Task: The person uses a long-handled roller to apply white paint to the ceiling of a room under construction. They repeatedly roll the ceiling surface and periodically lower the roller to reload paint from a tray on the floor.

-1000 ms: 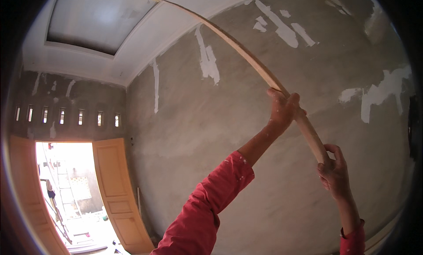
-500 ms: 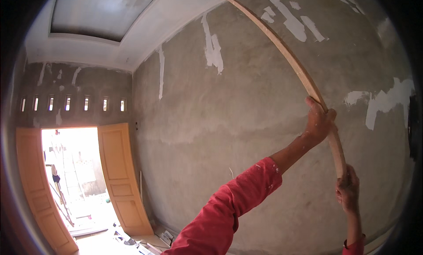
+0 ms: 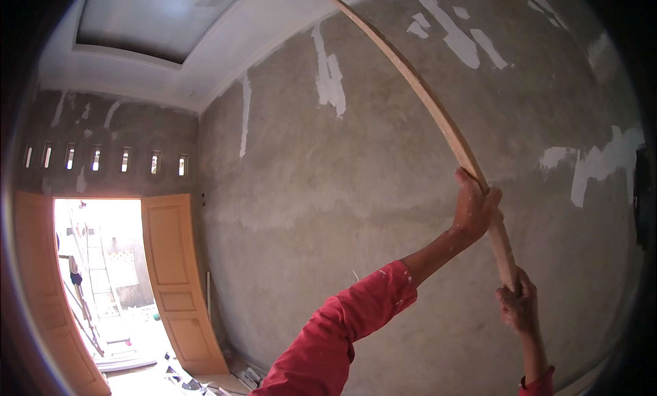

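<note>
A long wooden pole (image 3: pixel 432 103) slants from the lower right up past the top edge of the view, its upper end out of sight. Partway up, my left hand (image 3: pixel 475 206) is wrapped round it, the arm in a red sleeve with pale specks. Lower down, my right hand (image 3: pixel 520 305) grips the pole close to its bottom end. Behind both hands stands a grey plastered wall (image 3: pixel 328 197) with white filler patches. The pole crosses in front of this wall toward the white ceiling (image 3: pixel 130 74).
On the left, orange wooden double doors (image 3: pixel 172 273) stand open onto a bright outdoor area with a ladder (image 3: pixel 98 269). Small vent slots (image 3: pixel 125 159) line the wall above the doorway. Assorted loose items (image 3: pixel 183 379) lie on the floor near the doors. The ceiling has a recessed panel (image 3: pixel 150 16).
Both hands and the pole have shifted left and slightly down in the view. The doors and wall also sit a little further left. My grip on the pole looks the same.
</note>
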